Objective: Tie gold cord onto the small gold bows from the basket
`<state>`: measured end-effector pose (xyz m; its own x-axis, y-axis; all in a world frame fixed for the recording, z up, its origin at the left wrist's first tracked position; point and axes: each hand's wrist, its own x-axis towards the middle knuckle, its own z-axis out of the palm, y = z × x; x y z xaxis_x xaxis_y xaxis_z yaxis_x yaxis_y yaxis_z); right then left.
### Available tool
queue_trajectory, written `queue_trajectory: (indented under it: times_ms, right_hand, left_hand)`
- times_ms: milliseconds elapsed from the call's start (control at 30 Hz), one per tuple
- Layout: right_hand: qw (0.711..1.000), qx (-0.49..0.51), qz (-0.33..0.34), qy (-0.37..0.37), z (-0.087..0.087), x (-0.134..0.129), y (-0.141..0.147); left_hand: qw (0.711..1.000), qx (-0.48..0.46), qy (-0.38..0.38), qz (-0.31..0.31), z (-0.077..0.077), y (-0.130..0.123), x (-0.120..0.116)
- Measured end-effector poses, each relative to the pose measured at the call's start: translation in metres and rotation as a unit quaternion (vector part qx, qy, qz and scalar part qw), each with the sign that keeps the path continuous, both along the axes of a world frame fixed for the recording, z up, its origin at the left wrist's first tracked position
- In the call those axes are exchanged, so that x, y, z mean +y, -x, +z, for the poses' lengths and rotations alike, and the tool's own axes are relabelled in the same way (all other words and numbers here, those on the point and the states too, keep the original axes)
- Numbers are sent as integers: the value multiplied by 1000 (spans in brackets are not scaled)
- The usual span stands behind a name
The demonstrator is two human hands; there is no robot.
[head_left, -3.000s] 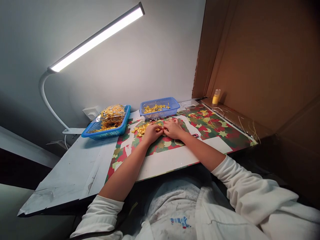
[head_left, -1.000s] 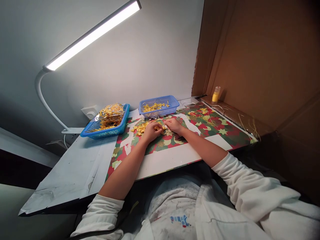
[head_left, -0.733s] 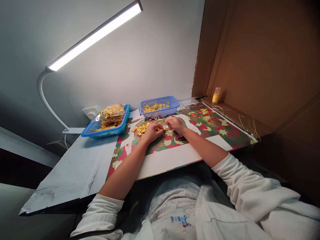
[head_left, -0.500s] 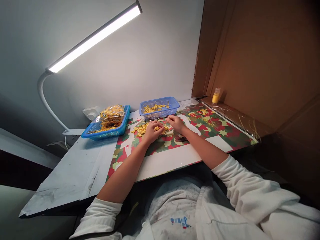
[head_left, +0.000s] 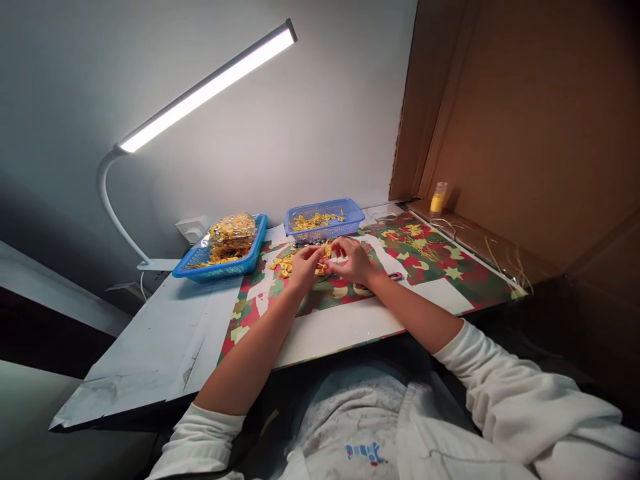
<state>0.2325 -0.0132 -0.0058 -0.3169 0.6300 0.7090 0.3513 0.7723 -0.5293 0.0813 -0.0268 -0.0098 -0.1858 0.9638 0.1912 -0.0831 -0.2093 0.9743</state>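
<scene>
My left hand (head_left: 306, 268) is over the patterned board with thumb and forefinger pinched together at a small yellow piece, mostly hidden by the fingers. Close on its right, my right hand (head_left: 353, 261) has curled fingers, its thumb and fingertips turned toward the left hand. What the right fingers grip is too small to make out. Beside and beneath the left hand lies a pile of small yellow bow-like pieces (head_left: 285, 265). Under my right wrist, a tool with a pink loop handle (head_left: 395, 276) is partly covered.
Behind the hands stands a light-blue basket (head_left: 325, 233) with yellow pieces inside. A darker blue basket (head_left: 215, 272) at left holds a bag of yellow pieces. Yellow threads (head_left: 423, 249) lie at right, near a small yellow bottle (head_left: 438, 199). A lamp (head_left: 210, 87) arches above.
My hands have come closer together, the right one turning inward toward the left fingertips. The pink tool handle now shows by my right wrist. The whole view has shifted slightly.
</scene>
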Motion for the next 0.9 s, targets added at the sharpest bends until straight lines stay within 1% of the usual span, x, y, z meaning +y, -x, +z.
queue_trajectory:
  times_ms: [100,167,333,400,467,533,600,667,700,767,833,900]
  right_hand:
    - [1000,20,-1,24,-3,-3,7]
    - [998,45,3,38,-5,-1,9]
    - [994,85,48,53,-8,5,8]
    - [994,89,43,46,-8,7,7]
    - [995,85,37,34,-9,9,6]
    - [996,76,30,18,-9,11,4]
    - [998,61,25,0,-9,12,2]
    - [999,41,22,-20,-9,14,0]
    - [999,30,20,-29,-9,15,-1]
    - [999,8,10,-46,-9,16,-3]
    - [998,-15,-10,-54,-9,16,-5]
    - [997,-38,-34,-56,-8,17,-6]
  left_hand:
    - [999,27,-44,15,-2,-2,-1]
    - [998,33,-49,24,-3,-2,-2]
    - [997,32,-64,22,1,-3,-5]
    - [997,31,-70,30,3,-4,-5]
    - [996,34,-70,54,3,-3,-5]
    - [994,39,-56,84,2,-2,-3]
    - [993,48,-36,101,1,1,-1]
    - [992,77,-43,93,1,3,0]
    - [989,108,-63,80,1,4,0]
    - [969,203,-126,54,3,7,-2]
    - [931,311,-184,49,5,8,-5]
    - [896,384,-213,62,6,10,-6]
